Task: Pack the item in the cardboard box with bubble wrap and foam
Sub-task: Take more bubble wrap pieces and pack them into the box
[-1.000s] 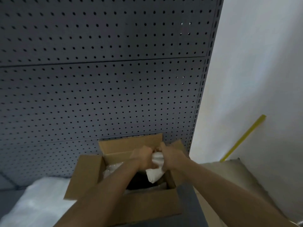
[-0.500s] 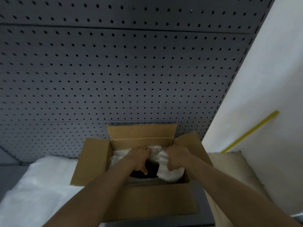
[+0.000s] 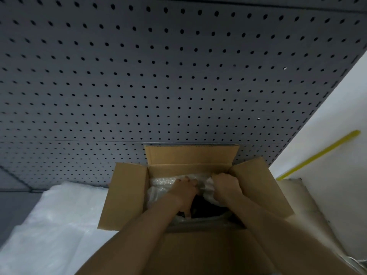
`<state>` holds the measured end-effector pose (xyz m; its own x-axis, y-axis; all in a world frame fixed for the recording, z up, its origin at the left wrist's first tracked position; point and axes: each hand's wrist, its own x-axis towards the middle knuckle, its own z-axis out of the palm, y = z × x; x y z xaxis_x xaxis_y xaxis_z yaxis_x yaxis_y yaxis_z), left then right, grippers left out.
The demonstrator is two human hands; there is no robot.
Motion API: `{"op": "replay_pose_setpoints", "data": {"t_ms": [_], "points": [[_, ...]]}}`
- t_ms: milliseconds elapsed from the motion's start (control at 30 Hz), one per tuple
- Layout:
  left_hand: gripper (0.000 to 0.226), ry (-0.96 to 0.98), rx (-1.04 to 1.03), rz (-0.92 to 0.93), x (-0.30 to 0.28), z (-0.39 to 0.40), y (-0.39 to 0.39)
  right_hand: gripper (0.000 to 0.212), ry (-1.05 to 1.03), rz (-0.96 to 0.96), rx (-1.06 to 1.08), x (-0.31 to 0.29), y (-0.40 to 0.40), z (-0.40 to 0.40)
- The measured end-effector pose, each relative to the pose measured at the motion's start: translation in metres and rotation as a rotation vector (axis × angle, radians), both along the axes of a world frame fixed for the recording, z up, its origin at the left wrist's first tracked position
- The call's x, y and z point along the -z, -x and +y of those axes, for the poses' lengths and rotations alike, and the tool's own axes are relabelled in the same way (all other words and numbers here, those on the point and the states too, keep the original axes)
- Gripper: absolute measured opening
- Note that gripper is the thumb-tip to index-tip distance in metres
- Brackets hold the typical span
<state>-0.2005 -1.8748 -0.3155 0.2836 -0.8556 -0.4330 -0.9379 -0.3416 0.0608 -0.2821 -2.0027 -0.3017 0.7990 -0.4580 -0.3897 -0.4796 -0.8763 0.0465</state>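
Inside box (image 3: 127,197): your left hand (image 3: 183,192) flat on wrap (image 3: 161,182), right hand (image 3: 225,184) fisted on foam (image 3: 208,187); hard push may crush item (image 3: 204,208).

Left hand (image 3: 183,192), right hand (image 3: 225,184) pressing bubble wrap (image 3: 161,184) inside cardboard box (image 3: 127,197).

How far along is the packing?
Done: dark item sits in the open brown cardboard box, clear bubble wrap around it. In hand: left hand and right hand press white padding down beside it. Left: box flaps are open.
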Motion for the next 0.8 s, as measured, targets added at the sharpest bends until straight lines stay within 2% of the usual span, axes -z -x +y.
{"op": "replay_pose_setpoints", "data": {"t_ms": [100, 200, 367, 467, 533, 567, 700, 767, 800], "points": [[0.088, 0.021, 0.003, 0.032, 0.007, 0.001, -0.002, 0.033, -0.067, 0.125, -0.055, 0.025, 0.007, 0.009], [0.089, 0.022, -0.029, 0.056, 0.012, 0.001, -0.002, 0.041, -0.137, 0.153, 0.013, 0.032, 0.003, 0.001], [0.087, 0.026, -0.069, 0.078, 0.016, 0.0, 0.001, 0.058, -0.331, 0.25, 0.123, -0.002, -0.008, 0.003], [0.081, 0.07, -0.085, 0.116, 0.017, 0.003, 0.001, 0.041, -0.25, 0.26, 0.1, 0.015, -0.012, 0.004], [0.077, 0.093, -0.084, 0.123, 0.014, 0.006, 0.001, 0.034, -0.153, 0.157, 0.092, 0.018, -0.009, 0.007], [0.075, 0.094, -0.078, 0.119, 0.012, 0.007, 0.001, 0.035, -0.119, 0.13, 0.102, 0.015, -0.007, 0.009], [0.084, 0.053, -0.087, 0.068, -0.003, 0.011, 0.001, 0.057, -0.132, 0.25, 0.129, -0.015, -0.003, 0.017], [0.087, 0.035, -0.136, 0.073, -0.019, 0.012, 0.0, 0.056, -0.107, 0.223, 0.129, -0.031, -0.002, 0.019], [0.086, 0.038, -0.165, 0.091, -0.028, 0.012, -0.001, 0.048, -0.101, 0.181, 0.144, -0.039, 0.002, 0.021]]}}
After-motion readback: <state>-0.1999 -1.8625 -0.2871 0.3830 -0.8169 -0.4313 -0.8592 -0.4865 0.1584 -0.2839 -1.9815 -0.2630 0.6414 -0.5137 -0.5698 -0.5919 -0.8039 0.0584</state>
